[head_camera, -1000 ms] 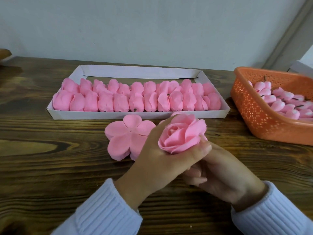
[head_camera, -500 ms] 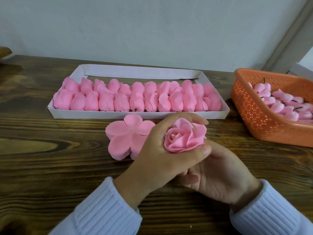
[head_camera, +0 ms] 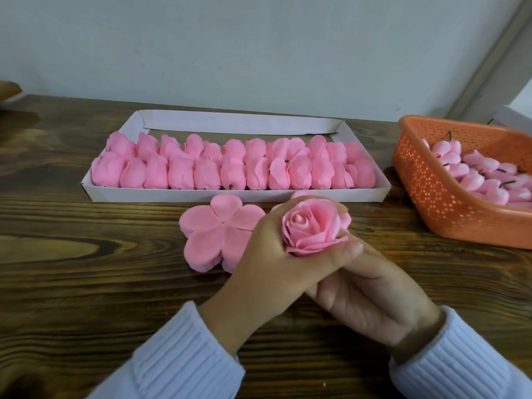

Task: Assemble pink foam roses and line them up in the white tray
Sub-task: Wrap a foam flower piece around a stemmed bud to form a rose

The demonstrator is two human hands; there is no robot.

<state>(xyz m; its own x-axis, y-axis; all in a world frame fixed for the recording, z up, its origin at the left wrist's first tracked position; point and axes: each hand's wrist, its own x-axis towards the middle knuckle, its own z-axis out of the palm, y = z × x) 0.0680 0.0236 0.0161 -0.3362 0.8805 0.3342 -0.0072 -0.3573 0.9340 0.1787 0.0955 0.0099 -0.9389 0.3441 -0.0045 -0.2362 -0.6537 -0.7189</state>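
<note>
– Foam of this kind is, I judge, very light and soft, so the open pink foam rose will dent if it is squeezed. Where is it held?
– The left hand wraps round its outer petals, thumb on the near side and fingers on the far side. It is above the dark wooden tabletop, just in front of the near wall of the white cardboard tray.
– I would take it low, at the base, with loose fingers. And the right hand?
– It lies under the left one, palm showing. Its fingertips are hidden, so I cannot tell if it grasps anything. The base of the rose is hidden too.
– What else is unclear?
– The stack of flat pink five-petal foam pieces is partly covered by the left hand. The orange perforated plastic basket at the right edge is cut off.
</note>
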